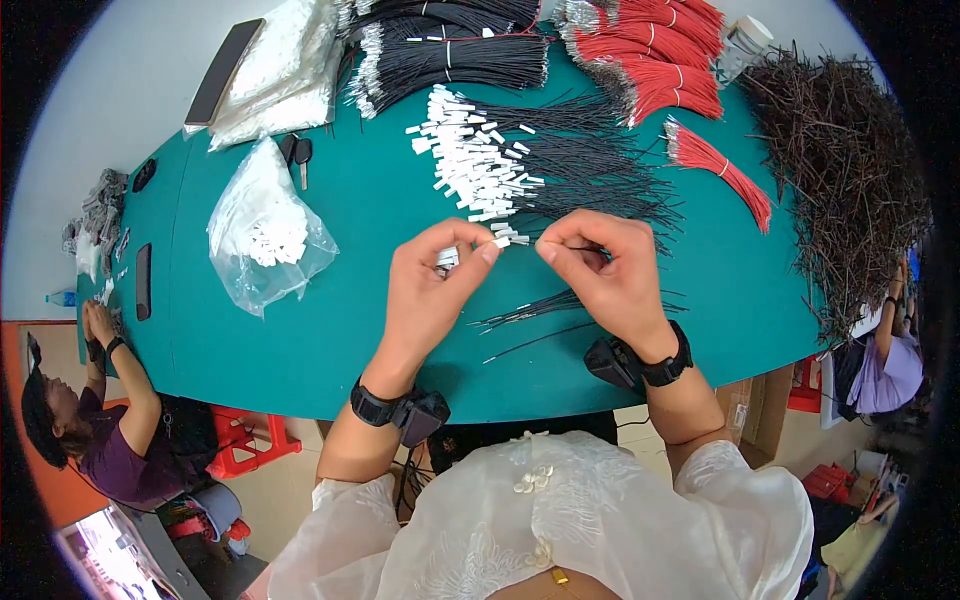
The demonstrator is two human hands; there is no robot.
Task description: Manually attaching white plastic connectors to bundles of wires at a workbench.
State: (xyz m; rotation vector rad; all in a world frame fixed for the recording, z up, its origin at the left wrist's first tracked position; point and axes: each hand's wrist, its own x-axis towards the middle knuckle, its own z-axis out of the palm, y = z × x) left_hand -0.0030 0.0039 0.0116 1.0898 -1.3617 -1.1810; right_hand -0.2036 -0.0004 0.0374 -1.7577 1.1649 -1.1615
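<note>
My left hand pinches a small white connector housing between thumb and forefinger. More white housings sit in the curl of its fingers. Just to the right, my right hand has its thumb and forefinger pressed together on a thin black wire, mostly covered by the fingers. Below the hands lie several loose black wires with bare metal tips. Beyond them spreads a pile of black wires capped with white housings.
On the green table, a clear bag of white housings lies left, near keys. Tied black bundles and red bundles line the back. A dark wire heap fills the right. Another person works at far left.
</note>
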